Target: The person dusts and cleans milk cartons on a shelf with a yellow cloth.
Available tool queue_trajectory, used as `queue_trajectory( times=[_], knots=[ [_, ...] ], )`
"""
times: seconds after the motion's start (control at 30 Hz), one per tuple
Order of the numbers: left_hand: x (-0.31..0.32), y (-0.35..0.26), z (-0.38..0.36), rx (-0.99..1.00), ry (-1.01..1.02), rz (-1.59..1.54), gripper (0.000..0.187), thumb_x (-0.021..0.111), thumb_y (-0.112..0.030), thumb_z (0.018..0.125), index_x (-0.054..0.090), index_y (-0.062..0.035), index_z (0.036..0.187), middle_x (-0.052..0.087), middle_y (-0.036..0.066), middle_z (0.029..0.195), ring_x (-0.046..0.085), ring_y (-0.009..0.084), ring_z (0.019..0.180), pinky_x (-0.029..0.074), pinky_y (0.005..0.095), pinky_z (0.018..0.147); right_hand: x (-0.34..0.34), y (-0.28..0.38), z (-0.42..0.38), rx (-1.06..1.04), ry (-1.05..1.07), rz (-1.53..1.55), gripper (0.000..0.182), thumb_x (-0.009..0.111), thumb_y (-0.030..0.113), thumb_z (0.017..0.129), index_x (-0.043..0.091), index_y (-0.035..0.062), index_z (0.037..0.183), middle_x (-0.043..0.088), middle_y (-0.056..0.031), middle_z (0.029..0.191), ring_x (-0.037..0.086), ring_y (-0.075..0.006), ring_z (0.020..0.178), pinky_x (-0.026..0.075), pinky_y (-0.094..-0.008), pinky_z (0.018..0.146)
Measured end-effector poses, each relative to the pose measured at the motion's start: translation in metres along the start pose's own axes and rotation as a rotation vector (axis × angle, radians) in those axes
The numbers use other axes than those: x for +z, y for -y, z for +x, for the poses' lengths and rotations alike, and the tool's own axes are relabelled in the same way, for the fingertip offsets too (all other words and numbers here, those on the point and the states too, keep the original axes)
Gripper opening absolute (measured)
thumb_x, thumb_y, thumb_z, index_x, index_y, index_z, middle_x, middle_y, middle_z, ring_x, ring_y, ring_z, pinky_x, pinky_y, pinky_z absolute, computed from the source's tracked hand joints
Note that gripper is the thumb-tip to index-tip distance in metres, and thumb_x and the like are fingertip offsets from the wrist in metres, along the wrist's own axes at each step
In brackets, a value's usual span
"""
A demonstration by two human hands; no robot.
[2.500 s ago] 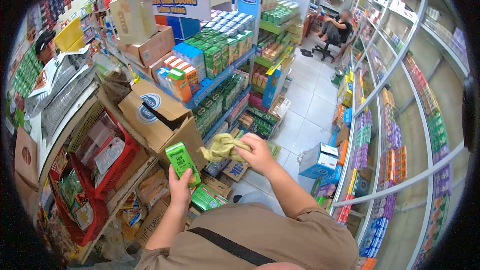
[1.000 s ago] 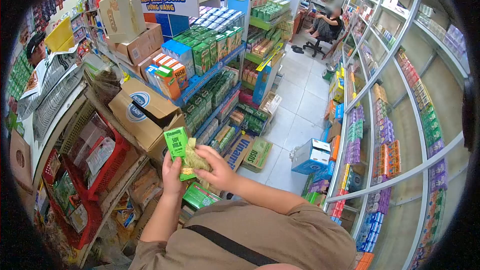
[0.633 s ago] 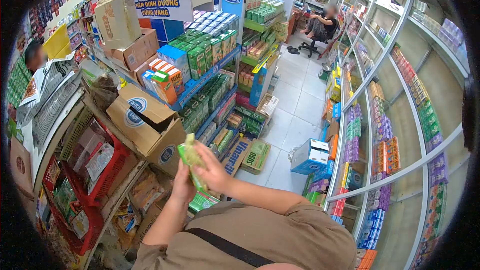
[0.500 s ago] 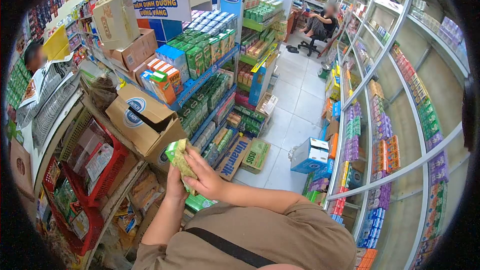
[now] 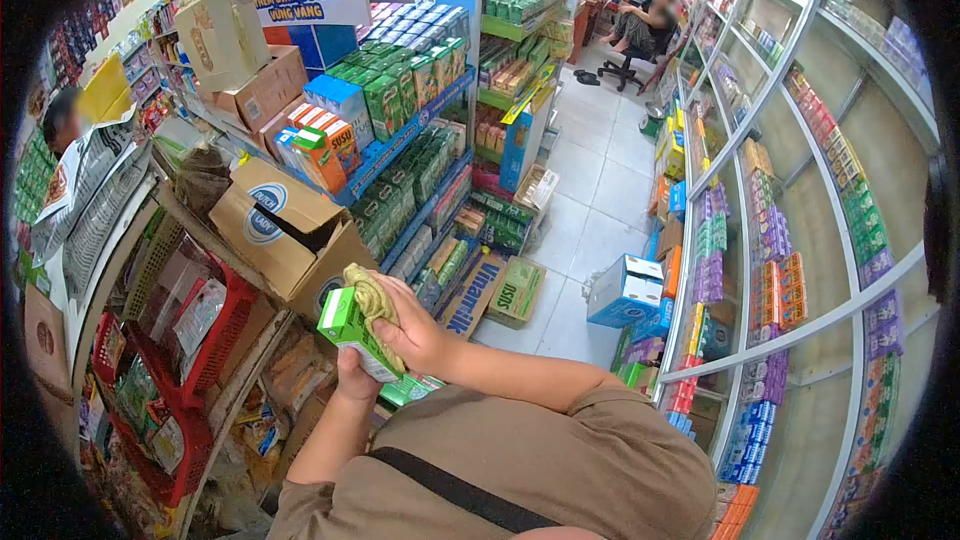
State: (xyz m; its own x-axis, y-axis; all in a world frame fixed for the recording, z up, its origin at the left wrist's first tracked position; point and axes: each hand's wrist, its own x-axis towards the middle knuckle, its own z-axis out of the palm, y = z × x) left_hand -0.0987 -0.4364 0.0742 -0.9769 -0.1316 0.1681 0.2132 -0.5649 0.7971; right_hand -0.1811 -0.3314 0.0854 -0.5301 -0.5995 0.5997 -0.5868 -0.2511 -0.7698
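Observation:
A green and white carton [image 5: 352,328] is held tilted in front of my chest. My left hand [image 5: 355,376] grips its lower end from below. Bunched against the carton's upper right side is a yellowish-green cloth [image 5: 370,298], with my right hand [image 5: 412,328] closed around it. An open brown cardboard box [image 5: 285,230] stands just beyond the hands, to the left.
Shelves of milk cartons [image 5: 410,165] rise ahead, beside a tiled aisle [image 5: 570,215]. Glass-fronted shelving [image 5: 790,240] lines the right. Red baskets [image 5: 215,340] are at left. One person [image 5: 645,25] sits at the back; another [image 5: 62,122] is at far left.
The carton has turned so that more of its green and white faces shows. My left hand has moved lower on it, and the cloth has shifted up slightly with my right hand.

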Motion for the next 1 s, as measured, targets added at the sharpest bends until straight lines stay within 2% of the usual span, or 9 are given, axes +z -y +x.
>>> queue_trajectory(
  times=[0.13, 0.33, 0.43, 0.47, 0.57, 0.6, 0.77, 0.93, 1.0],
  knots=[
    [0.013, -0.006, 0.016, 0.311, -0.136, 0.014, 0.092, 0.057, -0.06, 0.07, 0.024, -0.0088, 0.139, 0.031, 0.011, 0.139, 0.038, 0.026, 0.124, 0.029, 0.0395, 0.104, 0.003, -0.008, -0.001, 0.035, 0.077, -0.107, 0.057, 0.043, 0.035, 0.091, 0.03, -0.0034, 0.132, 0.023, -0.0224, 0.141, 0.015, -0.043, 0.131, 0.015, -0.0454, 0.106],
    [0.011, -0.019, 0.016, 0.241, -0.039, -0.037, 0.09, 0.058, -0.058, 0.071, 0.025, -0.0053, 0.137, 0.031, 0.016, 0.139, 0.039, 0.0294, 0.122, 0.032, 0.0423, 0.103, -0.005, -0.018, -0.004, 0.089, 0.057, -0.329, 0.056, 0.053, 0.04, 0.086, 0.04, 0.0015, 0.125, 0.007, -0.0274, 0.143, 0.012, -0.0455, 0.131, 0.017, -0.0479, 0.106],
    [0.009, -0.018, 0.009, 0.116, -0.017, -0.028, 0.09, 0.068, -0.051, 0.065, 0.032, -0.0033, 0.133, 0.042, 0.013, 0.13, 0.045, 0.0248, 0.117, 0.035, 0.0387, 0.099, -0.015, -0.008, 0.001, 0.141, -0.111, -0.168, 0.052, 0.062, 0.031, 0.081, 0.042, 0.0026, 0.12, 0.011, -0.0253, 0.142, 0.018, -0.0445, 0.13, 0.02, -0.0469, 0.105],
    [0.007, -0.019, 0.007, 0.086, -0.02, 0.105, 0.09, 0.068, -0.05, 0.065, 0.033, -0.0015, 0.132, 0.044, 0.013, 0.127, 0.046, 0.0237, 0.115, 0.036, 0.0372, 0.098, -0.015, -0.003, 0.004, 0.184, -0.157, -0.123, 0.048, 0.064, 0.013, 0.075, 0.043, 0.0046, 0.117, 0.02, -0.0234, 0.139, 0.025, -0.042, 0.127, 0.024, -0.0449, 0.104],
    [-0.006, -0.021, 0.006, 0.087, 0.029, 0.511, 0.081, 0.067, -0.052, 0.065, 0.045, 0.0032, 0.12, 0.054, 0.011, 0.111, 0.053, 0.0214, 0.101, 0.039, 0.0328, 0.089, -0.023, -0.005, 0.002, 0.089, -0.002, -0.087, 0.045, 0.058, 0.011, 0.078, 0.045, 0.0076, 0.12, 0.025, -0.0205, 0.138, 0.031, -0.0359, 0.126, 0.029, -0.041, 0.101],
    [-0.008, -0.022, 0.008, 0.132, 0.028, 0.63, 0.077, 0.067, -0.052, 0.065, 0.048, 0.003, 0.116, 0.055, 0.012, 0.108, 0.054, 0.0221, 0.098, 0.04, 0.0328, 0.087, -0.025, -0.002, 0.004, 0.008, 0.011, -0.18, 0.045, 0.053, 0.004, 0.076, 0.046, 0.0057, 0.12, 0.038, -0.0176, 0.13, 0.039, -0.0303, 0.121, 0.034, -0.0371, 0.097],
    [-0.021, -0.018, 0.011, 0.22, -0.059, 0.891, 0.063, 0.068, -0.044, 0.061, 0.055, 0.0002, 0.103, 0.056, 0.015, 0.096, 0.055, 0.028, 0.088, 0.042, 0.036, 0.081, -0.039, 0.024, 0.013, 0.129, 0.181, -0.007, 0.043, 0.044, 0.007, 0.08, 0.044, 0.0001, 0.123, 0.051, -0.0174, 0.115, 0.053, -0.0284, 0.103, 0.041, -0.0341, 0.09],
    [-0.009, -0.03, 0.014, 0.321, -0.005, 1.202, 0.058, 0.073, -0.033, 0.059, 0.056, -0.0011, 0.104, 0.057, 0.016, 0.094, 0.054, 0.033, 0.089, 0.043, 0.0388, 0.081, -0.042, 0.01, -0.002, 0.653, 0.168, 0.452, 0.042, 0.051, 0.012, 0.081, 0.046, -0.0007, 0.121, 0.055, -0.016, 0.108, 0.057, -0.0236, 0.091, 0.044, -0.0345, 0.082],
    [-0.007, -0.027, 0.012, 0.263, -0.022, 1.356, 0.059, 0.074, -0.034, 0.058, 0.056, -0.0017, 0.105, 0.057, 0.016, 0.093, 0.054, 0.0336, 0.088, 0.043, 0.0397, 0.08, -0.034, 0.004, -0.006, 0.557, 0.134, 0.168, 0.041, 0.056, 0.016, 0.08, 0.048, -0.0009, 0.116, 0.056, -0.0161, 0.104, 0.057, -0.0238, 0.091, 0.044, -0.0343, 0.081]
  ],
)
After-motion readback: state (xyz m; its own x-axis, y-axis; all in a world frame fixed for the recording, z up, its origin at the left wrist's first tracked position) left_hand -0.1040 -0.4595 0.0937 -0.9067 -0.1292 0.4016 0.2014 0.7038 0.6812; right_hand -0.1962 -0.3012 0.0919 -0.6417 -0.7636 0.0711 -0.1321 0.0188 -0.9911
